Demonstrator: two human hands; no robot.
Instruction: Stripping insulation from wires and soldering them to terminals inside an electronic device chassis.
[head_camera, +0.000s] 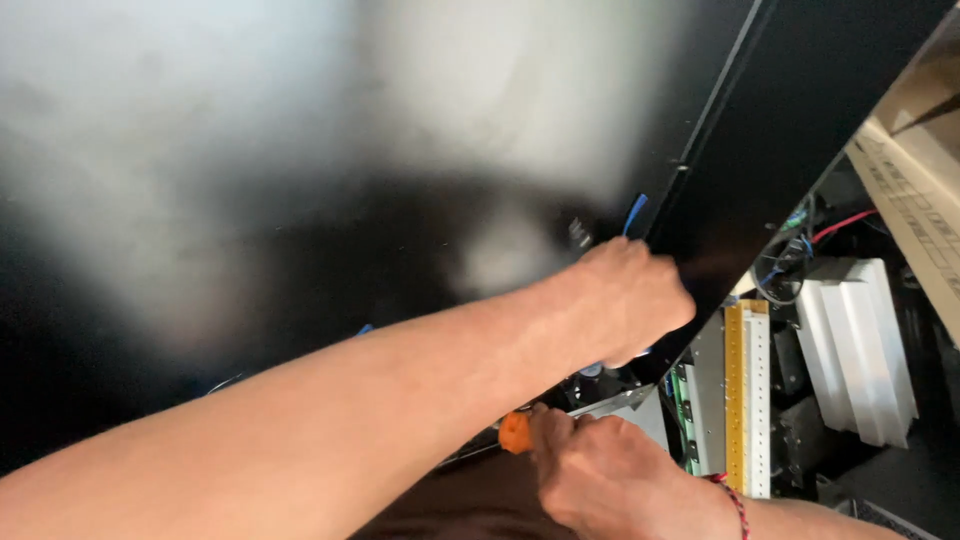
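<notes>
A: How many hands are in view?

B: Two, both the person's own. The left hand (630, 295) reaches across to the edge of a black panel (330, 250), fingers curled over that edge, gripping it. One blue cable (635, 213) pokes up just above the knuckles.

A: And the other?

B: The right hand (600, 470) sits lower, closed around one screwdriver (514, 432). Only the orange end of its handle and a thin dark shaft running left under the forearm show. One red cord (735, 500) circles that wrist.

A: Where is the tool, then?

B: Just below the left forearm, near the bottom of the picture, beside a grey metal bracket (625, 405).

A: What lies to the right?

B: One yellow rail (735, 395) with a white perforated strip (760, 400) touching it, one white ribbed block (860, 345), one red wire (845, 222), and a cardboard box (915, 170) at the corner.
</notes>
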